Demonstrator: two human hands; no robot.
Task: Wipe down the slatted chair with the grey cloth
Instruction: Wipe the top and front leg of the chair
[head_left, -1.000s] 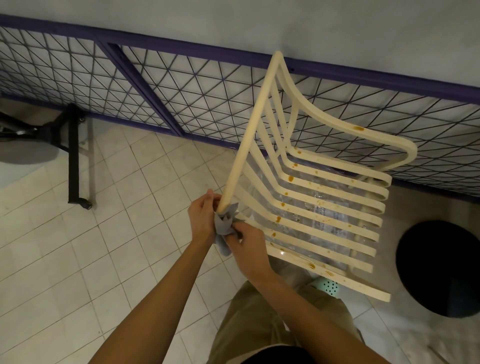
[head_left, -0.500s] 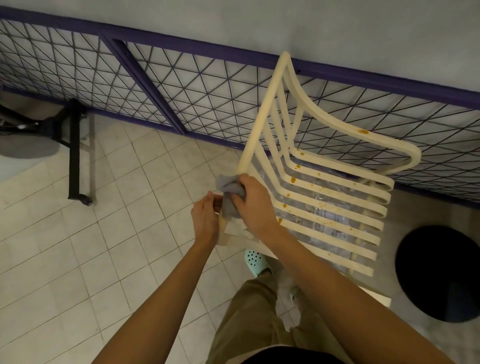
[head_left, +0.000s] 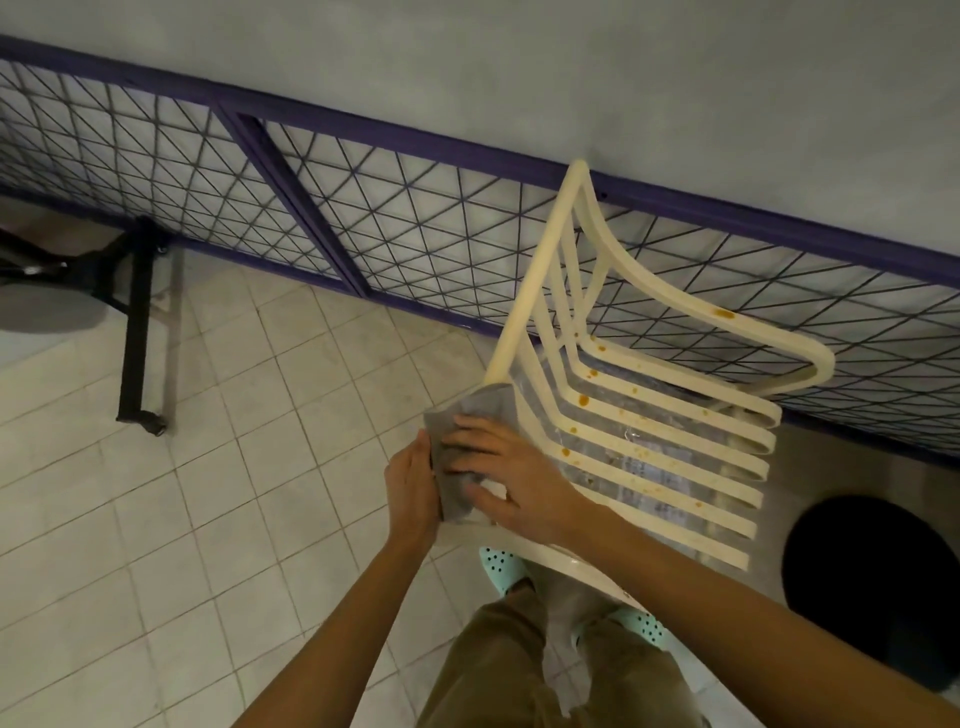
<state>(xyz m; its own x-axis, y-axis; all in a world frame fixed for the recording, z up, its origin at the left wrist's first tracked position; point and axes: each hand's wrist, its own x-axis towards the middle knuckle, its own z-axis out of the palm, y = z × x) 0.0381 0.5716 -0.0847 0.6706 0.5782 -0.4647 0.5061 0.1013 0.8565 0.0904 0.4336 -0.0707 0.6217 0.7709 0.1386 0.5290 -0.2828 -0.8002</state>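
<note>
Right hand (head_left: 501, 470), fingers spread, presses crumpled grey cloth (head_left: 470, 413); left hand (head_left: 410, 483) grips its edge; cream slatted plastic chair (head_left: 535, 275)'s long rail runs up beyond both

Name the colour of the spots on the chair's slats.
Orange-brown spots on the cream chair; head view shows them best.

One chair (head_left: 584, 400), one cloth (head_left: 478, 405)

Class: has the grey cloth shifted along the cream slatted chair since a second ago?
Yes: the grey cloth has climbed the cream slatted chair's side rail, towards its top end.
</note>
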